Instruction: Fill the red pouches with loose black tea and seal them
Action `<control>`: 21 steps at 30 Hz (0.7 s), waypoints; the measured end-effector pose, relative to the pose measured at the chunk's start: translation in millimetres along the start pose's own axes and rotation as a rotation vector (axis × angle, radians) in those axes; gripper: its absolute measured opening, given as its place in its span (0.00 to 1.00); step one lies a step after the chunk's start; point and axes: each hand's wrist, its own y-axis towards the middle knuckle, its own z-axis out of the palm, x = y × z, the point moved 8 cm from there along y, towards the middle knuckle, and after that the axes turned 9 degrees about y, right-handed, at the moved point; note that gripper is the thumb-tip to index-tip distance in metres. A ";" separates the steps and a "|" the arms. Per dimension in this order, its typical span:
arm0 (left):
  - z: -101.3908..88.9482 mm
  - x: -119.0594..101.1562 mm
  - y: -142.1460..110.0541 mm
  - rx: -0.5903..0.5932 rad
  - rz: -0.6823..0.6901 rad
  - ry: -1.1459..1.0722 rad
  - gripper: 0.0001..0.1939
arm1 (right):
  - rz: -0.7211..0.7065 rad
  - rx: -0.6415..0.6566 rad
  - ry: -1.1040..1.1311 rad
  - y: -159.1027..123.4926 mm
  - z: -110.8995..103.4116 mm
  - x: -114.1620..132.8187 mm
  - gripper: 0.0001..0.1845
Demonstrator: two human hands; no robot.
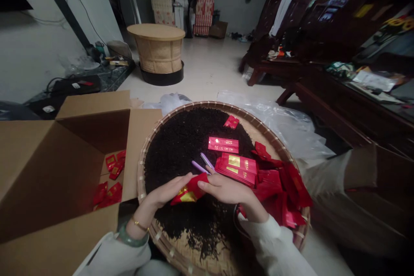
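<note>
Between my two hands is a red foil packet [190, 190] with gold print, held over a round woven bamboo tray [255, 121]. My left hand [170, 189] grips its left side, and my right hand [224, 186] has its right end between thumb and fingers. Dark loose tea leaves [181, 146] cover much of the tray. Just beyond my hands lie purple-handled tongs or scissors [201, 167]; which, I cannot tell. A stack of flat red packets [237, 168] is beside my right hand, with a heap of red packets [274, 187] further right.
An open cardboard box [35, 172] on the left has several red packets [113, 166] inside. Clear plastic sheeting [274, 116] lies behind the tray. A round bamboo stand [158, 51] and dark wooden furniture [310, 77] are farther off.
</note>
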 end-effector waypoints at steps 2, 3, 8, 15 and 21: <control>3.0 6.6 4.3 -0.044 -0.072 -0.143 0.30 | 0.024 -0.027 -0.053 11.9 -4.2 4.8 0.27; 1.5 8.7 5.9 -0.088 -0.083 -0.217 0.29 | 0.030 -0.053 -0.075 18.7 -6.6 7.3 0.26; -12.8 19.3 7.5 -0.243 -0.087 -0.478 0.21 | -0.031 -0.134 -0.054 44.1 -9.6 20.7 0.26; -17.5 23.1 1.9 -0.204 -0.098 -0.660 0.25 | -0.125 -0.917 0.454 -5.1 -44.4 -17.1 0.24; -18.8 9.5 1.7 -0.164 0.024 -0.751 0.29 | -0.013 -0.584 -0.063 -7.4 14.8 -63.5 0.15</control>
